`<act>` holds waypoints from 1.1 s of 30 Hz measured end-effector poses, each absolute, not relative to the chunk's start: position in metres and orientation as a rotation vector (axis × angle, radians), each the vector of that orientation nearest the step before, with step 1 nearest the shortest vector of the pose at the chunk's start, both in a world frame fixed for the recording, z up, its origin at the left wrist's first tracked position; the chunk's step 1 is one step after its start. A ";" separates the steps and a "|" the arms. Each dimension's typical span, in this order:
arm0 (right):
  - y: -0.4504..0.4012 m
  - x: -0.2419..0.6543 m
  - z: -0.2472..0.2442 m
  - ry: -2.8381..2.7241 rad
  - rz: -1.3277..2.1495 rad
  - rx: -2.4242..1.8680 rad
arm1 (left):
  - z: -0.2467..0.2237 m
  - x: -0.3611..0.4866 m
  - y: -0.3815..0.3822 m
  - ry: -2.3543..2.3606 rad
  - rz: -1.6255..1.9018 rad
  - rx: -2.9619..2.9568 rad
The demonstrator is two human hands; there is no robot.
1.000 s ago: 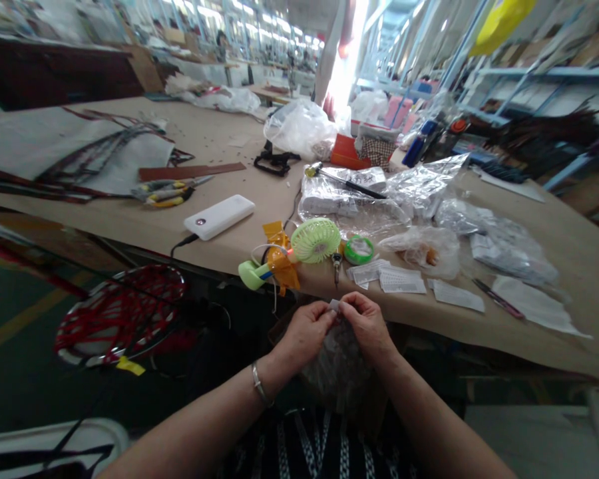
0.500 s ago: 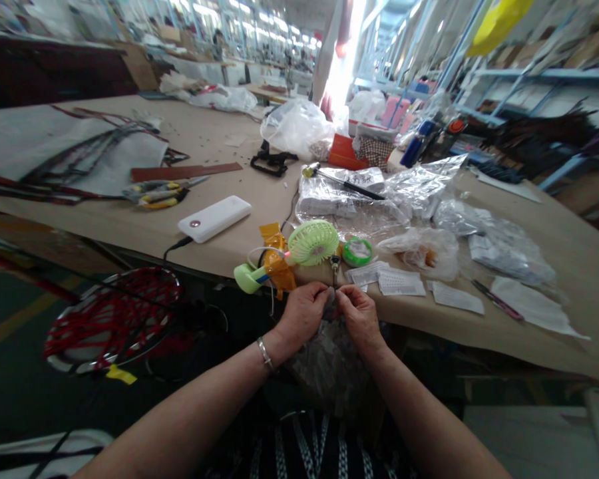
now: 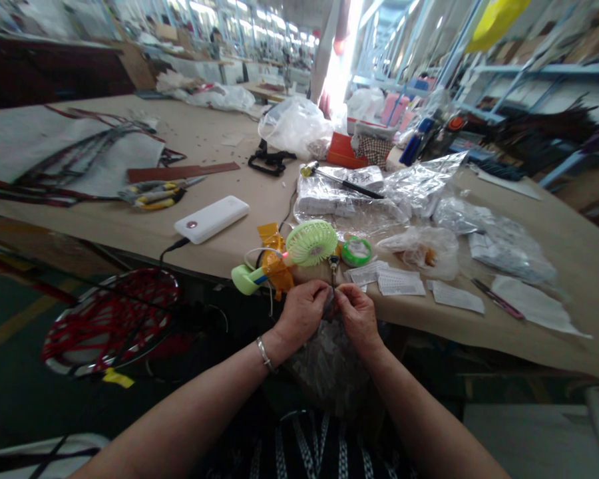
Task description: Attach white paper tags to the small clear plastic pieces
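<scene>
My left hand (image 3: 305, 311) and my right hand (image 3: 358, 317) meet at the table's front edge, fingers pinched close together. Something small and dark is between the fingertips, too hidden to name. Just beyond them a thin metal piece with a brass-coloured part (image 3: 334, 261) points toward my fingers. Left of it, a light green handheld fan (image 3: 311, 242) is fixed at the edge with orange tape (image 3: 278, 267). A green round container (image 3: 357, 251) with whitish contents sits to the right. Below my hands hangs a clear plastic bag (image 3: 332, 362).
A white power bank (image 3: 212, 219) with a cable and yellow-handled pliers (image 3: 154, 194) lie left. A hammer (image 3: 342, 179) rests on plastic-wrapped packs (image 3: 324, 199). Printed paper slips (image 3: 400, 282) and a slim pinkish-handled tool (image 3: 499, 300) lie right. A red-strapped round frame (image 3: 114, 319) stands below left.
Both hands stay at the same spot, with only slight finger movement. The whole view has shifted a little; nothing else has visibly moved.
</scene>
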State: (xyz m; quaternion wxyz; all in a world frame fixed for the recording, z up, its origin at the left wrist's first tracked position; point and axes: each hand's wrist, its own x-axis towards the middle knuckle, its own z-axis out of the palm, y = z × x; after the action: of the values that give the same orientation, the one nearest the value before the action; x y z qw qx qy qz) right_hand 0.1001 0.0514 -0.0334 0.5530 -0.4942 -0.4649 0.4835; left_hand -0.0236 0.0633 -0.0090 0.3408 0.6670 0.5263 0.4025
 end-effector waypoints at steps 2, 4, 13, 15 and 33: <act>0.050 0.100 -0.033 -1.116 1.118 -1.172 | -0.008 -0.024 0.061 1.355 1.064 1.719; 0.048 0.101 -0.034 -1.131 1.097 -1.168 | -0.008 -0.024 0.058 1.337 1.078 1.704; 0.046 0.102 -0.033 -1.150 1.098 -1.157 | -0.011 -0.023 0.057 1.341 1.083 1.653; 0.048 0.102 -0.033 -1.146 1.093 -1.163 | -0.010 -0.022 0.058 1.358 1.072 1.643; 0.026 0.111 -0.030 -1.207 1.071 -1.205 | -0.022 -0.025 0.044 1.334 1.070 1.387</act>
State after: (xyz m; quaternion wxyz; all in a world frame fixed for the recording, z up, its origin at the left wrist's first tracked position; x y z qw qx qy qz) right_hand 0.1109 0.0264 -0.0295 0.5342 -0.5059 -0.5065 0.4496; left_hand -0.0246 0.0437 -0.0223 0.4528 0.5616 0.5404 0.4331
